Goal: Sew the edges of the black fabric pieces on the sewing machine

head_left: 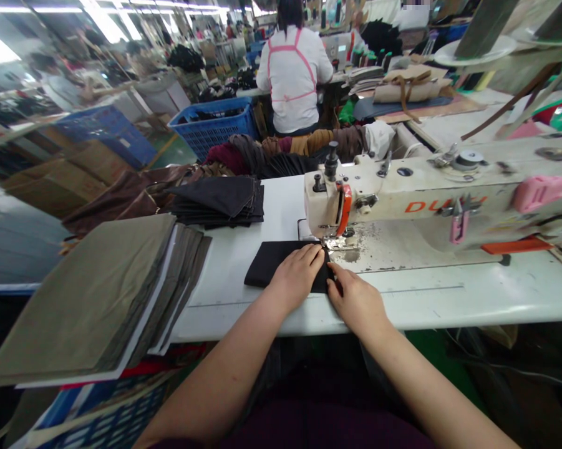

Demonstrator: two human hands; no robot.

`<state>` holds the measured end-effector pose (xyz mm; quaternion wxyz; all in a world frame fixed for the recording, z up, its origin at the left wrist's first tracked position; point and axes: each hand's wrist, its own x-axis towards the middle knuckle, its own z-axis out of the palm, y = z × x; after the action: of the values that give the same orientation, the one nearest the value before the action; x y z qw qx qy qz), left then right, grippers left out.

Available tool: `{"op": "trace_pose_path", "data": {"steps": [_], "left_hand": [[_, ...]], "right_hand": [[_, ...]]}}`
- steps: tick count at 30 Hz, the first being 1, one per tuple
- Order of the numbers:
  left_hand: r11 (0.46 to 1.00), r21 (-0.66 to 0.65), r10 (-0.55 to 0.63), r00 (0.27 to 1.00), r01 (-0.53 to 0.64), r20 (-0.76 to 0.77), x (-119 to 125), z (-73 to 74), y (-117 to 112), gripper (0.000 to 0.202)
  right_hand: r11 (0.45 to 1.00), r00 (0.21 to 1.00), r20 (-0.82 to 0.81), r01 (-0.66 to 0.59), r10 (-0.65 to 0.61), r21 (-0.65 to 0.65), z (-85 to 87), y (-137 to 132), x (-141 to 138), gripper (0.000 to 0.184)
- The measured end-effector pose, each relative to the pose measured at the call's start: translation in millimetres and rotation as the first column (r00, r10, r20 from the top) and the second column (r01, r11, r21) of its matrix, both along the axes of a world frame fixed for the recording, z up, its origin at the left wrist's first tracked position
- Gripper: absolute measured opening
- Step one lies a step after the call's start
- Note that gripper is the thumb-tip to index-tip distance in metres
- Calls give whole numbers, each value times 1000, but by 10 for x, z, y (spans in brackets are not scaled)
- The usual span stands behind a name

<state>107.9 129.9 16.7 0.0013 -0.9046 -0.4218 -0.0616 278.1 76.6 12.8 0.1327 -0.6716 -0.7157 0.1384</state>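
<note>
A folded piece of black fabric lies on the white sewing table, its far right corner at the needle and presser foot of the sewing machine. Flat on top of the fabric, close to the presser foot, rests my left hand, fingers stretched out. My right hand is at the fabric's right edge, with thumb and index finger closed on that edge. The fingertips nearest the needle partly hide the stitching spot.
Left of my hands are a stack of dark fabric pieces and a large pile of olive fabric panels. Bundled garments line the table's far side. Thread snips hang on the machine. A person sits ahead beside a blue crate.
</note>
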Motion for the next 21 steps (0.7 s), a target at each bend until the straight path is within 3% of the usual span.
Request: {"op": "trace_pose_path", "data": {"steps": [9,15,21], "left_hand": [[1000,12,-18,999,19,-34,-52,-56,-14,50],[989,52,-138,988,135,70,-105,-88,-185,36],[991,65,-124,986,117,112,-160,-166,-208,39]], "right_hand": [[1000,1000,-17,-11,11,-1,23,-12,5,43],[1000,1000,-16,-13,14,4,30,60,-6,43],[998,998,54,-34,32,45,9,37,-17,42]]}}
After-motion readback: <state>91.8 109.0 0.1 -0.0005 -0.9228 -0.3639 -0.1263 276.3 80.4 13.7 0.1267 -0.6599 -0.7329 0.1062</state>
